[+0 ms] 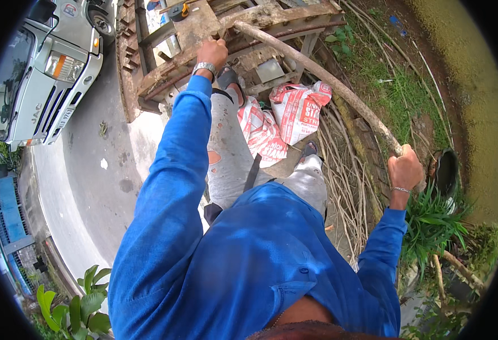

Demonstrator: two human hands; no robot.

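Observation:
A long, dirt-coloured pole (325,71), perhaps a pipe, slants from the wooden and metal workbench (169,73) down to the right. Around its lower end the fingers of my right hand (406,169) are wrapped. My left hand (212,54) is closed at the near edge of the bench, close to the pole's far end. Whatever lies inside its fingers is hidden; a thin dark piece sticks up beside them. A black and yellow tape measure (178,12) rests on the bench top, beyond my left hand.
Red and white sacks (300,110) lie by my feet. Thin sticks or roots (345,170) run along the ground at right, beside grass and a leafy plant (433,218). A white truck (50,73) stands on the paved road at left. Green leaves (84,306) rise at lower left.

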